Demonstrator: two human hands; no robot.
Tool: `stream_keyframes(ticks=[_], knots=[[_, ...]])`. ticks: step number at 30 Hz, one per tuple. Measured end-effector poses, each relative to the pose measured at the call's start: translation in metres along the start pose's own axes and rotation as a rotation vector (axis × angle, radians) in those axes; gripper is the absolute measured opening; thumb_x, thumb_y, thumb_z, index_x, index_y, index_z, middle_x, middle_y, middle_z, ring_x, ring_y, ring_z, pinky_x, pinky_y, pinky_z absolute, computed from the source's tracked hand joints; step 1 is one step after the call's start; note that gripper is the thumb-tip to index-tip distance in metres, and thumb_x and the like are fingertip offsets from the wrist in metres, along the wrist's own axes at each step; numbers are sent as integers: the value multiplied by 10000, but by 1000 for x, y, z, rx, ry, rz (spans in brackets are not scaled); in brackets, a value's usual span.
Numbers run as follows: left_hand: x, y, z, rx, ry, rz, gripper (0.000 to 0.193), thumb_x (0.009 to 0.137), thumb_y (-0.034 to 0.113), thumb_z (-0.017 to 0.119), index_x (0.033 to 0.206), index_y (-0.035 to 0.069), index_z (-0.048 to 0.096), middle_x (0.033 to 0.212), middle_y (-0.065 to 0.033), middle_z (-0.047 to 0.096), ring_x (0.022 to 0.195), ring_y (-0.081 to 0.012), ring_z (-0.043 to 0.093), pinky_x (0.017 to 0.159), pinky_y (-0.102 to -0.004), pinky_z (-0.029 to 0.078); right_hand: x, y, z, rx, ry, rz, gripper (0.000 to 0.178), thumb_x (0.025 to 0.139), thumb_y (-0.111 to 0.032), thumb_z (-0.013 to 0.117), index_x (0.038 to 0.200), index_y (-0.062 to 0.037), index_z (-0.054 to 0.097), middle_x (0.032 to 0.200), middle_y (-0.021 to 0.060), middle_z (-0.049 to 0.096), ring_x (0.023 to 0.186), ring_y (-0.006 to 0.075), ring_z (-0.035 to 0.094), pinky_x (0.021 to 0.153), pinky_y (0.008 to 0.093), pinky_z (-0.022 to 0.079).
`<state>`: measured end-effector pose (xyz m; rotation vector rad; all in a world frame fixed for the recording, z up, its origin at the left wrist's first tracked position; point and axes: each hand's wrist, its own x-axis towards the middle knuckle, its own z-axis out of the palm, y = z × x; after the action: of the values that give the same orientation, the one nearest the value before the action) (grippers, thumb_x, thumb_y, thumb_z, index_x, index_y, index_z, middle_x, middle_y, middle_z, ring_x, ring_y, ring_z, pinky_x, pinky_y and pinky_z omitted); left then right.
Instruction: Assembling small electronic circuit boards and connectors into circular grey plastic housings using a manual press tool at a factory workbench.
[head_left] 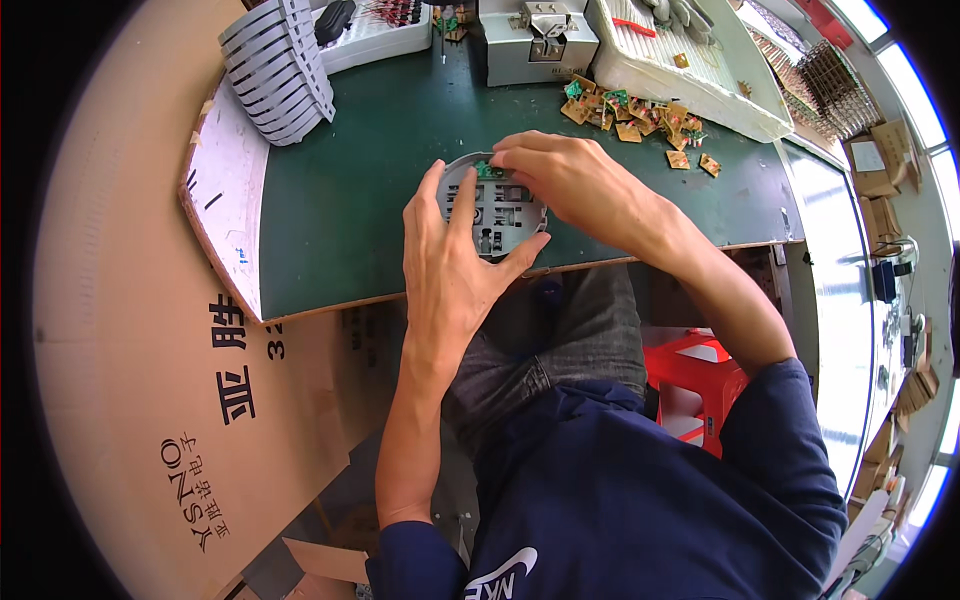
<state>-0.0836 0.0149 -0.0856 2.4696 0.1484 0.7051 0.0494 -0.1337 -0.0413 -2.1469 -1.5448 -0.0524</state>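
A round, shallow grey housing (pixel 512 222) with several rectangular cut-outs and small metal parts rests at the front of the green table. My left hand (pixel 440 245) is spread around it, with the thumb at its near right rim and the fingers reaching along its left side and over its face. Beside the left fingertips, a small green circuit board (pixel 489 171) lies inside the far rim. At the far right rim, my right hand (pixel 580 185) has its fingers curled together close to that board; whatever is between its fingertips is hidden.
A curved stack of grey rings (pixel 277 75) stands at the left of the green table (pixel 350 215). Farther back are a metal fixture box (pixel 540 50), a heap of small circuit boards (pixel 640 115) and a white foam tray (pixel 745 110). A red stool (pixel 715 390) is below right.
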Motion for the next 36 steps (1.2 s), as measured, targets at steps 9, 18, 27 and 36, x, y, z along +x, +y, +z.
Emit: stream_keyframes(ticks=[9,18,27,36], knots=[[1,-1,-1,24,-15,17,794,748,435,892,1350,-9,629,1479,-241,455,1299,-425,503,1059,-501,479,-8,3,3,-135,-20,-13,502,757,89,687,1253,25,658,1325,186,646,1160,376,652,992,429,563],[3,-3,-3,78,-15,54,789,763,530,850,1310,-1,644,1447,-234,454,1233,-422,517,1005,-511,492,93,1,-84,709,627,79,935,1001,-487,668,1601,62,207,1548,310,409,1444,354,441,1121,421,443],[3,-9,4,82,10,55,815,752,546,847,1341,38,602,1428,-224,460,1243,-404,491,1037,-506,448,117,-5,-86,1098,569,-94,669,950,-505,718,1255,71,566,1129,183,682,926,220,697,753,315,596],[5,-9,3,100,-1,53,819,749,530,856,1347,33,595,1436,-230,444,1246,-415,485,1039,-515,442,85,-28,-52,1089,606,113,241,971,-247,684,1006,-27,592,696,31,585,568,118,584,529,286,497]])
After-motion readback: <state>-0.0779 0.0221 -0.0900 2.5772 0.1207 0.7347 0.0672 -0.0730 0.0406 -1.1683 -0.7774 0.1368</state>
